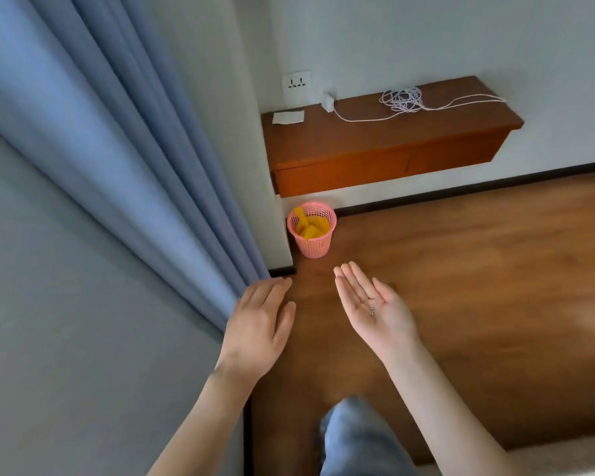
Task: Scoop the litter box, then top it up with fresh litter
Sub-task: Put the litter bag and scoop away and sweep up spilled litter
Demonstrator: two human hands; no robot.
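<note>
A small pink mesh basket (312, 231) stands on the wooden floor against the wall corner, under a shelf. Yellow plastic pieces (310, 225), possibly a scoop, stick up inside it. My left hand (260, 322) is stretched forward palm down, fingers straight, its edge beside the blue curtain. My right hand (375, 305) is held out palm up, fingers straight, with a ring on one finger. Both hands hold nothing and hover well short of the basket. No litter box is in view.
A blue curtain (117, 159) hangs along the left. A wall-mounted wooden shelf (385, 146) carries a white charger with a coiled cable (404, 99) and a paper slip (288, 117). My knee in jeans (358, 438) is at the bottom. Wooden floor (478, 269) spreads right.
</note>
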